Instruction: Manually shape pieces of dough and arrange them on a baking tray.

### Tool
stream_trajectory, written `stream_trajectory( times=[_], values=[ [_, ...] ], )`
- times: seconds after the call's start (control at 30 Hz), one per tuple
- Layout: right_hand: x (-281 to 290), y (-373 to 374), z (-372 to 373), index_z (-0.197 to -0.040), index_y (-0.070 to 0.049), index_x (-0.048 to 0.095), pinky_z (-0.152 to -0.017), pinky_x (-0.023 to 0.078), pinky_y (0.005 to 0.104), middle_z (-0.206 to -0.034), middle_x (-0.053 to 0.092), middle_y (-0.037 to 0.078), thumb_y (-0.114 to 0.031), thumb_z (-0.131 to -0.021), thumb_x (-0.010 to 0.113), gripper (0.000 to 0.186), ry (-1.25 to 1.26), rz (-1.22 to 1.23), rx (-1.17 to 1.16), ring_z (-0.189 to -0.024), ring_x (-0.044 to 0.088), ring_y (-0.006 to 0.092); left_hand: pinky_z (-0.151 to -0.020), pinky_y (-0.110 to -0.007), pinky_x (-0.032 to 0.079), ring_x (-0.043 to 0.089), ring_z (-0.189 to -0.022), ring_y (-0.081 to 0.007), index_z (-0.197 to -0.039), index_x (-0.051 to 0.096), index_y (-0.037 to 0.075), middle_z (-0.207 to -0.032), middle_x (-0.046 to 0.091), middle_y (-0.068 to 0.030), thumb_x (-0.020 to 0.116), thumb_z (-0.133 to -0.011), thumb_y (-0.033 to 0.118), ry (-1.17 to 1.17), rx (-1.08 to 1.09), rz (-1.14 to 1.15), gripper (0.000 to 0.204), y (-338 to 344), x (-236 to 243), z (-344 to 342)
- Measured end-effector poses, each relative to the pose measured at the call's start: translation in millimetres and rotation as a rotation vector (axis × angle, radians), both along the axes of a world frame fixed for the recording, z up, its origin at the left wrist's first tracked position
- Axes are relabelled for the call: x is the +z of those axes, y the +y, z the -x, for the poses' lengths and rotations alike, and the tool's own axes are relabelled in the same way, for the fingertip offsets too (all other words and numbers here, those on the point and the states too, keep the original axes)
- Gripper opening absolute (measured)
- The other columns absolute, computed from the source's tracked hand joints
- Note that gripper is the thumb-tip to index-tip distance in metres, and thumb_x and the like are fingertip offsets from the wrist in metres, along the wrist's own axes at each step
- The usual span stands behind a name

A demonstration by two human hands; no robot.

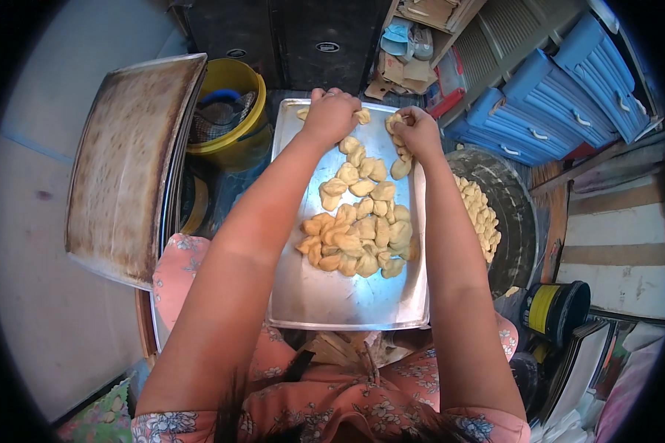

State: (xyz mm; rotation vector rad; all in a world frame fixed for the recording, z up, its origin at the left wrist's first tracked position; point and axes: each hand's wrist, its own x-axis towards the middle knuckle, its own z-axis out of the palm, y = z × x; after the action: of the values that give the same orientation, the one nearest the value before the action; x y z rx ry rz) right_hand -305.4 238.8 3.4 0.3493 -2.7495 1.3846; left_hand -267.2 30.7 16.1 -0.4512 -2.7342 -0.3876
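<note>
A silver metal baking tray (295, 295) lies before me with many knobbly pieces of pale raw dough (358, 232) heaped around its middle. Over the tray's far end my left hand (332, 117) is curled downward, its fingertips hidden; small dough pieces show on both sides of it. My right hand (419, 134) pinches a dough piece (393, 124) near the far right corner, above a short line of similar pieces along the right edge. Right of the tray, partly behind my right forearm, a wide dark round basin (513, 221) holds more dough pieces (480, 214).
Stained baking sheets (133, 170) lean in a stack at the left. Beside them stands a yellow bucket (255, 122) with things inside. Blue slatted drawers (547, 103) are at the far right, and a black tub with a yellow label (558, 306) sits below the basin.
</note>
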Motion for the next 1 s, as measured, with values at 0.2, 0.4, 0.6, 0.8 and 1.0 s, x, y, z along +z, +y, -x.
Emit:
stream_trajectory(
  times=[0.2,0.4,0.6,0.8,1.0],
  values=[
    [-4,-12,-5,-0.105,-0.004,0.064,-0.069,0.049,0.0309,-0.081,0.066,0.012,-0.020,-0.066,0.078,0.044,0.022,0.184,0.025,-0.074,0.064,0.0197,-0.092,-0.041,0.030,0.055,-0.105,-0.0245,-0.101,0.068,0.014,-0.100,0.066,-0.0074,0.064,-0.075,0.022,-0.036,-0.044,-0.085,0.028,6,1,-1],
    [-1,32,6,-0.107,-0.003,0.063,-0.073,0.050,0.0331,-0.087,0.067,0.012,-0.014,-0.069,0.076,0.042,-0.038,-0.234,0.208,-0.080,0.065,0.0238,-0.092,-0.041,0.028,0.052,-0.109,-0.0235,-0.106,0.067,0.016,-0.105,0.064,-0.0045,0.066,-0.077,0.029,0.061,-0.141,-0.067,0.031,18,-2,8],
    [-10,20,6,-0.102,-0.006,0.065,-0.074,0.050,0.0371,-0.086,0.067,0.014,-0.016,-0.067,0.075,0.038,0.130,0.001,0.006,-0.081,0.064,0.0317,-0.089,-0.039,0.028,0.053,-0.105,-0.0208,-0.116,0.062,0.017,-0.103,0.064,-0.0031,0.064,-0.080,0.030,-0.102,-0.183,0.065,0.038,41,1,24],
    [9,26,-30,-0.103,-0.008,0.064,-0.079,0.048,0.0381,-0.102,0.061,0.014,-0.021,-0.069,0.074,0.038,0.285,-0.146,-0.031,-0.092,0.060,0.0339,-0.086,-0.040,0.031,0.054,-0.101,-0.0215,-0.117,0.060,0.015,-0.105,0.063,-0.0052,0.062,-0.082,0.029,0.067,-0.140,0.012,0.038,24,2,0],
    [25,19,-89,-0.095,-0.009,0.064,-0.081,0.047,0.0361,-0.103,0.059,0.015,-0.015,-0.069,0.069,0.028,-0.029,-0.295,0.285,-0.094,0.059,0.0344,-0.083,-0.041,0.042,0.056,-0.098,-0.0306,-0.105,0.061,0.008,-0.097,0.060,-0.0110,0.059,-0.082,0.020,-0.268,-0.267,0.113,0.026,-26,21,-58]
  ],
)
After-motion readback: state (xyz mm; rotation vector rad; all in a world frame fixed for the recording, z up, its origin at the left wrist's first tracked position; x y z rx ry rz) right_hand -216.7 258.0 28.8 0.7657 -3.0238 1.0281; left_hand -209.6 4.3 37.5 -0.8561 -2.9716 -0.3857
